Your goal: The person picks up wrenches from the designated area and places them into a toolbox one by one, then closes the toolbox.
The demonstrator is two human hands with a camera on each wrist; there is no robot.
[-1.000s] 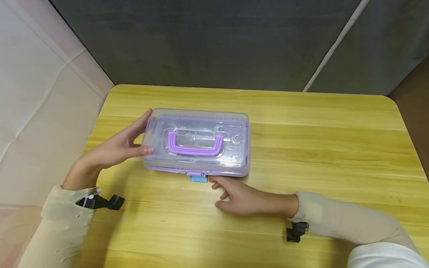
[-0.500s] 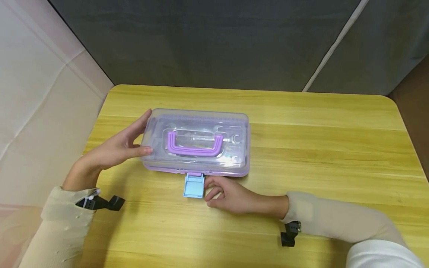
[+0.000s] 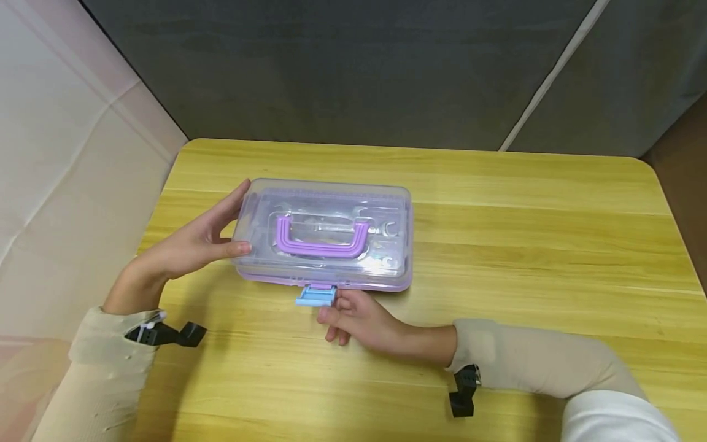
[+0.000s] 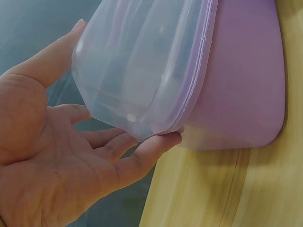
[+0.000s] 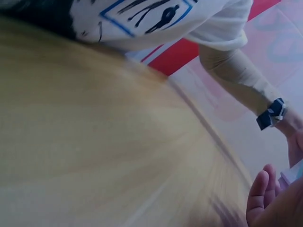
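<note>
Mostly clear box (image 3: 326, 236) — lilac base, purple handle (image 3: 322, 238), blue latch (image 3: 316, 296) flipped out.

Storage box (image 3: 323, 236): rectangular, clear lid over purple base, lying flat left of frame centre. Purple handle (image 3: 322, 239) folded flat on the lid. Blue latch (image 3: 316, 296) at front edge centre, swung outward, unfastened. Lid seated on base.

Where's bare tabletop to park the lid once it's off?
The widest bare patch of the table lies right of the clear box, out to the right edge. A bare strip runs behind the box to the far edge. It is crowded in front, where the right hand sits at the blue latch, and left, where the left hand holds the box's end.
</note>
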